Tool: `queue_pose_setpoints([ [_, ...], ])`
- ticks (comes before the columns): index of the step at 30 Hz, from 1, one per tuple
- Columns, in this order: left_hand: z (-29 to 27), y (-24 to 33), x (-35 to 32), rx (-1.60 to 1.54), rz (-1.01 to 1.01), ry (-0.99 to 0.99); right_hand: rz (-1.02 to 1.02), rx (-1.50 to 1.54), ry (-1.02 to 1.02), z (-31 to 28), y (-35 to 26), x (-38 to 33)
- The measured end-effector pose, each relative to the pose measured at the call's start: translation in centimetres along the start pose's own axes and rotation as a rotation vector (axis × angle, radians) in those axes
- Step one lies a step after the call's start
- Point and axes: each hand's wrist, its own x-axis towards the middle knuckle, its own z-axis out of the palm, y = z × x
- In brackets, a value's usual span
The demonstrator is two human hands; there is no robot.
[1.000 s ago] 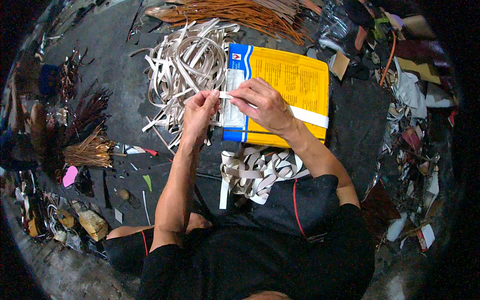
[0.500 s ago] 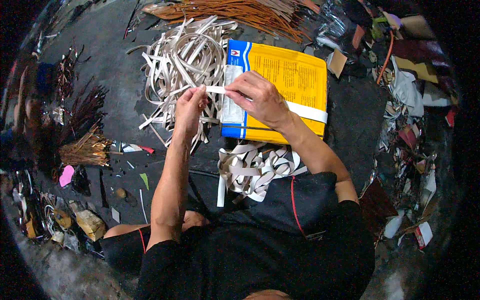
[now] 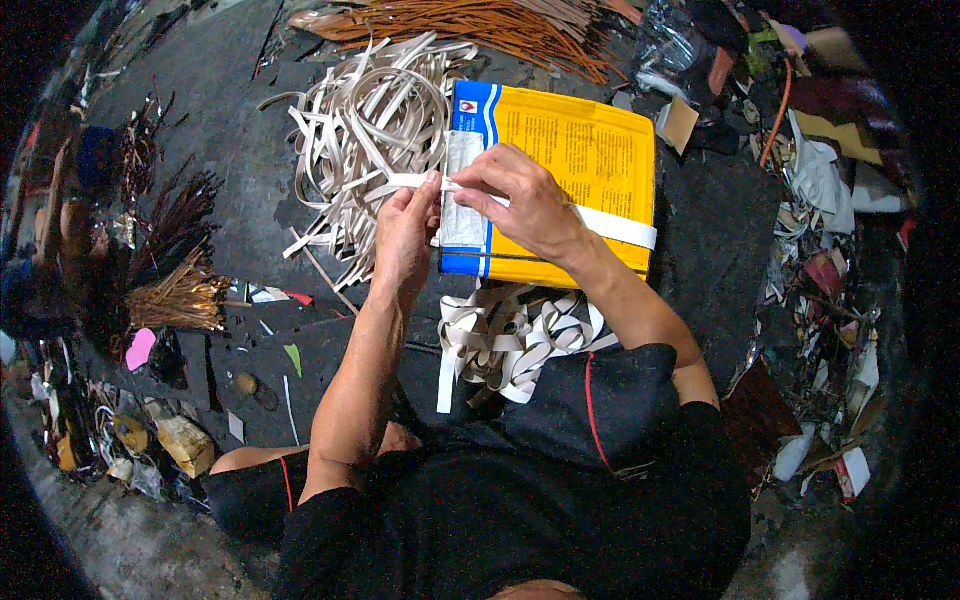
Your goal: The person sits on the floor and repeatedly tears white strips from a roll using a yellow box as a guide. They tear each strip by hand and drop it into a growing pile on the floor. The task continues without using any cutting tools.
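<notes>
A white flat strip (image 3: 618, 226) lies across a yellow and blue panel (image 3: 570, 130) in front of me. My left hand (image 3: 406, 225) pinches the strip near the panel's left edge. Close beside it, my right hand (image 3: 522, 198) is closed on the same strip, its fingers over the blue and white end of the panel. Left of the panel spreads a tangled heap of off-white strips (image 3: 365, 130), and the pinched strip runs toward it. A smaller pile of looped white strips (image 3: 515, 345) rests between the panel and my lap.
Bundles of orange-brown strips (image 3: 480, 28) lie at the far side. Scraps of plastic and card (image 3: 815, 190) litter the right. At the left are bundles of thin brown stalks (image 3: 185, 295), a pink scrap (image 3: 141, 348) and crumpled packaging (image 3: 185, 445).
My left hand has moved right along the strip, closer to my right hand, which has barely moved. The gap between both hands is now narrow.
</notes>
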Motion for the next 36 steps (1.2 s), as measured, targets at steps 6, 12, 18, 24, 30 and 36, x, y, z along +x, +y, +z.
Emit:
queue_pose_setpoints([
  [6, -1.5, -1.1, 1.5, -0.051, -0.027, 0.019, -0.012, -0.019, -0.006, -0.1, 0.0, 0.0],
  [12, -4.2, -2.5, 3.8, -0.023, -0.058, 0.034, -0.028, -0.030, -0.002, -0.1, 0.1, -0.2],
  [18, -5.7, -2.0, 5.0, -0.150, -0.087, 0.032, -0.062, -0.052, 0.006, 0.1, 0.0, 0.2],
  [24, -1.9, -1.4, 1.3, -0.374, -0.021, -0.022, -0.113, -0.095, 0.023, 0.6, 0.2, 0.4],
  [30, 0.6, 0.4, -0.9, 0.044, -0.011, 0.038, -0.114, -0.125, -0.003, -0.4, 0.5, -0.3],
  [36, -1.3, -1.0, 1.3, -0.244, -0.066, -0.055, -0.105, -0.066, -0.015, 0.4, 0.1, 0.7],
])
